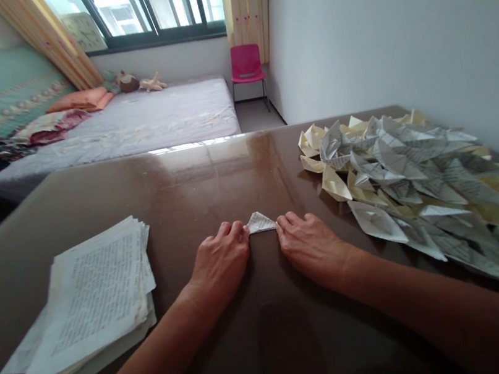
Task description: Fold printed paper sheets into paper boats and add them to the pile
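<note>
A small folded paper (261,223), white with print on it, shows as a low triangle at the middle of the brown table (214,198). My left hand (224,250) pinches its left end, and my right hand (308,242) pinches the right end. Both hands rest close to the tabletop with their fingers curled. The paper's two outer corners are hidden under the fingertips.
To the left lies a stack of printed sheets (91,292). A large heap of folded paper boats (388,172), white and yellowish, covers the table's right side beside the wall (393,21). Beyond the table stand a bed (164,118) and a pink chair (246,64).
</note>
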The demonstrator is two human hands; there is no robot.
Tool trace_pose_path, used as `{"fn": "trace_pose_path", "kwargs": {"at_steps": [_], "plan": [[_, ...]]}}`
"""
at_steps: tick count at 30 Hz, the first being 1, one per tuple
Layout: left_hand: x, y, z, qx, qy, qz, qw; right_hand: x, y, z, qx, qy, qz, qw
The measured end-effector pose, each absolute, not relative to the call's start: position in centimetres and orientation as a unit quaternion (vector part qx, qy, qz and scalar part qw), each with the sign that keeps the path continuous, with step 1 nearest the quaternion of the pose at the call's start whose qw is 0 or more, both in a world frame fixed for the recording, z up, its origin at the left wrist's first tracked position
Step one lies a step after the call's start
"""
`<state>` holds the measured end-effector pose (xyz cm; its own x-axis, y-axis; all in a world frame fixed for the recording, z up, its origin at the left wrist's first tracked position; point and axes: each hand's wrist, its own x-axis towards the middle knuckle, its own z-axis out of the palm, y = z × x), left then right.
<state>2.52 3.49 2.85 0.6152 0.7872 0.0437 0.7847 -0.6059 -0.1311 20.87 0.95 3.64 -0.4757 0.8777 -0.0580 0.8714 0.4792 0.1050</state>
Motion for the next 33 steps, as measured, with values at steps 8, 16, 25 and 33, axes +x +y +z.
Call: {"fn": "trace_pose_path", "kwargs": {"at_steps": [8,16,25,33], "plan": [[1.7,4.9,1.0,-0.88,-0.46,-0.117,0.012,21.8,3.9,2.4,0.519,0.85,-0.012,-0.089],[1.7,5.3,0.5,-0.862,-0.429,-0.24,-0.125,21.9,4.6,0.7,0.486,0.853,-0.082,-0.172],[2.7,5.4,0.7,-0.737,-0.409,-0.382,-0.379,22.6,5.0,1.1,0.445,0.809,-0.287,-0.255],[3.7,4.2,0.0,-0.778,-0.408,-0.379,-0.291,21.0,3.8,0.5,0.485,0.83,-0.174,-0.214]]}}
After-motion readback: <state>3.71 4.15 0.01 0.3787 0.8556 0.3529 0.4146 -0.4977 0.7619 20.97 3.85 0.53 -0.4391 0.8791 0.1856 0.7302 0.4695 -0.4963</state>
